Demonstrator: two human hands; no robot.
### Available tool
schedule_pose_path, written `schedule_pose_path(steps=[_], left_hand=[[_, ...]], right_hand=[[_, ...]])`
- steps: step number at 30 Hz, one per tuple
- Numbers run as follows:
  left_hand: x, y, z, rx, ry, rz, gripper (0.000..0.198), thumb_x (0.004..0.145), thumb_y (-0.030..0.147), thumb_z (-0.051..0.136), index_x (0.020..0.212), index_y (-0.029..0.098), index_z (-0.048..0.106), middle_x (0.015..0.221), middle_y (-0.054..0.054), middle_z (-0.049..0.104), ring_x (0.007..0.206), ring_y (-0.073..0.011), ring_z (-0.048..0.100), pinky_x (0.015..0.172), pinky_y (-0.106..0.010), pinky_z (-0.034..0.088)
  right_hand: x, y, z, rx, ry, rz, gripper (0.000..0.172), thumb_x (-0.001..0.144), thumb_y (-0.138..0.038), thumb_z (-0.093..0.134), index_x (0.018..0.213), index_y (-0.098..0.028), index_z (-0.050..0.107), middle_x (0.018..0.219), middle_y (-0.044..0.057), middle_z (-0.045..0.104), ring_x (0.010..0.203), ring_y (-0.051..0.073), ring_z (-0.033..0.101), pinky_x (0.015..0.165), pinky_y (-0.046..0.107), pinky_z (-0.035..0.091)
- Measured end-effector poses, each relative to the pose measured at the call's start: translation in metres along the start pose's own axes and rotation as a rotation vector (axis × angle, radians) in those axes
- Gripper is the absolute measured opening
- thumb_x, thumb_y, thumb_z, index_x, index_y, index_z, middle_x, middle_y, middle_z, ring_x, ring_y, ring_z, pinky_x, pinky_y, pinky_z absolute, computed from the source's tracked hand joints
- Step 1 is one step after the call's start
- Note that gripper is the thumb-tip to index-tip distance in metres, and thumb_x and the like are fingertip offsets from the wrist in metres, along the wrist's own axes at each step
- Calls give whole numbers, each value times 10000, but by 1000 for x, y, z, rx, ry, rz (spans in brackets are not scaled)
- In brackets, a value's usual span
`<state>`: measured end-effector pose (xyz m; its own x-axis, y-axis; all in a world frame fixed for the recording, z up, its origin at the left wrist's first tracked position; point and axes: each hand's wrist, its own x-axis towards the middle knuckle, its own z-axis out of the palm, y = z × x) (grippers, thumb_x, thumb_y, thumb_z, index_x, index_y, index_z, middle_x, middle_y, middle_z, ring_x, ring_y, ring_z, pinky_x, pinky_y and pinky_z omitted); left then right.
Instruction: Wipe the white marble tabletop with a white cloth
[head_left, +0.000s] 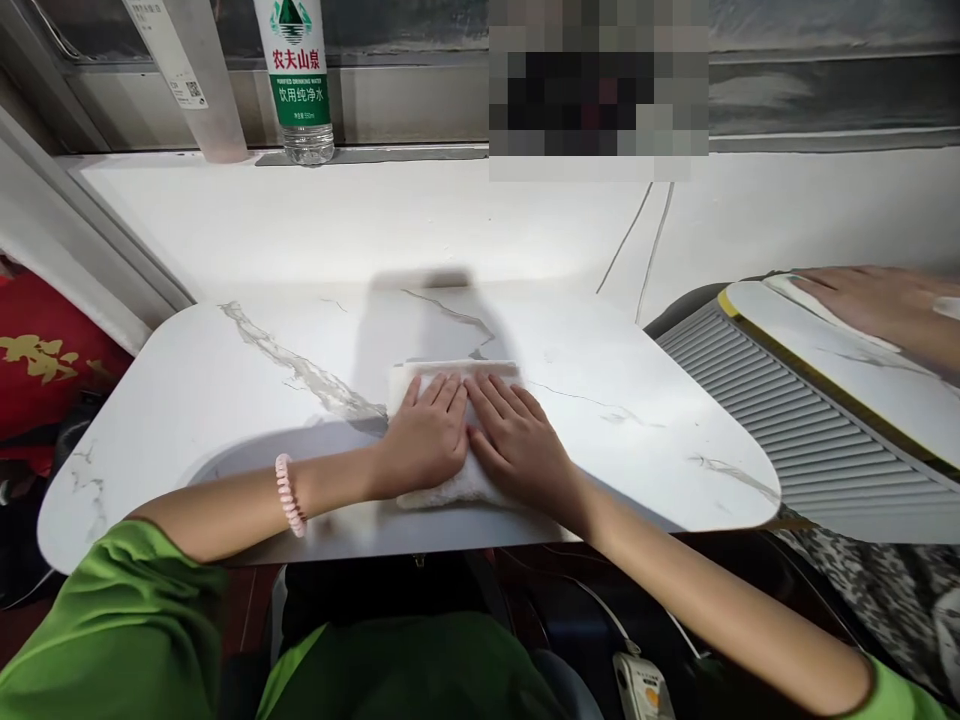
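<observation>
A folded white cloth (pixel 469 480) lies on the white marble-patterned table (pixel 247 400), near the middle of its front edge. Both palms are flat on it, side by side. My left hand (pixel 429 435) covers the cloth's left part, fingers stretched forward, with a pink coiled band (pixel 289 495) farther up that arm. My right hand (pixel 517 440) covers the right part, fingers extended too. The fingertips of both hands almost meet near the cloth's far edge. The part of the cloth beneath the hands is hidden.
A water bottle (pixel 304 90) and a tall translucent container (pixel 199 90) stand on the ledge behind the table. At the right, another person's hand (pixel 885 300) rests on a white cloth on a second table (pixel 919 390). A white device with a cable (pixel 643 688) is below the front edge.
</observation>
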<state>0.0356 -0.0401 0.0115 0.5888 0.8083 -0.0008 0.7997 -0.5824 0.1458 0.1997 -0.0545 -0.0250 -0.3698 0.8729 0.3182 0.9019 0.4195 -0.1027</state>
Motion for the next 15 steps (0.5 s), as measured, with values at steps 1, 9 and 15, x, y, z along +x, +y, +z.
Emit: schedule_pose_path(steps=[1, 9, 15], left_hand=[[6, -4, 0, -3, 4, -23, 561, 988, 225, 298, 1526, 69, 343, 1608, -128, 316, 1508, -237, 248, 1242, -456, 160], [93, -73, 1, -29, 133, -195, 543, 984, 186, 286, 1510, 77, 361, 1601, -111, 352, 1497, -213, 274, 1248, -429, 134], [146, -122, -2, -33, 232, -144, 496, 956, 165, 330, 1427, 88, 465, 1535, -130, 459, 1418, -227, 398, 1206, -420, 242]], right_hand=[[10, 1, 3, -5, 2, 7, 603, 939, -306, 340, 1516, -147, 407, 1522, 138, 464, 1425, 312, 412, 1138, 525, 369], [129, 34, 30, -23, -79, 2, 578, 942, -230, 291, 1467, -38, 435, 1532, 187, 443, 1431, 298, 393, 1158, 473, 316], [193, 51, 48, 6, -82, 80, 565, 930, -209, 288, 1445, -45, 451, 1528, 168, 455, 1411, 285, 396, 1161, 461, 280]])
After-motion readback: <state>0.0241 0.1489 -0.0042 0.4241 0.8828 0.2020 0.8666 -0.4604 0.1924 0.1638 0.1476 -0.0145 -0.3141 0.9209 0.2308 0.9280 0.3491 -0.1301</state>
